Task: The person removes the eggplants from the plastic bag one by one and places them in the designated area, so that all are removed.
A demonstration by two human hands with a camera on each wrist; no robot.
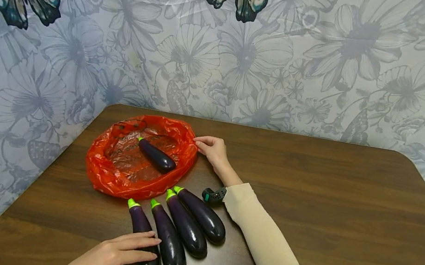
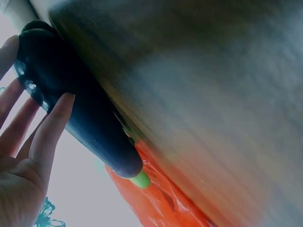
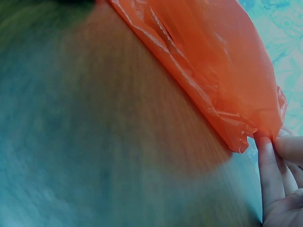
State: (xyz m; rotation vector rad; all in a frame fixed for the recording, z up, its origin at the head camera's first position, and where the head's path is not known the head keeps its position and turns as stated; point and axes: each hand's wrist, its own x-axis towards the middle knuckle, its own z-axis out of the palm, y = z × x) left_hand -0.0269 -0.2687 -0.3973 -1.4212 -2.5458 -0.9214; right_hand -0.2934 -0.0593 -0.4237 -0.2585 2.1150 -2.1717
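Note:
A red plastic bag (image 1: 104,175) stands with its mouth spread wide and its rim rolled; one eggplant (image 1: 155,156) lies inside. My right hand (image 1: 213,151) pinches the bag's right rim between thumb and fingers, also seen in the right wrist view. In front of the bag several dark purple eggplants lie side by side, green stem ends toward it. My left hand (image 1: 111,256) rests its spread fingers on the leftmost eggplant (image 1: 139,218). In the left wrist view these fairly straight fingers touch the glossy skin of that eggplant (image 2: 90,123).
Right of the touched eggplant lie a second eggplant (image 1: 170,242), a third (image 1: 188,229) and one more (image 1: 204,215). All rest on a brown wooden table (image 1: 333,195). A black wrist device (image 1: 213,195) is on the right wrist. Floral wallpaper (image 1: 288,84) covers the wall behind.

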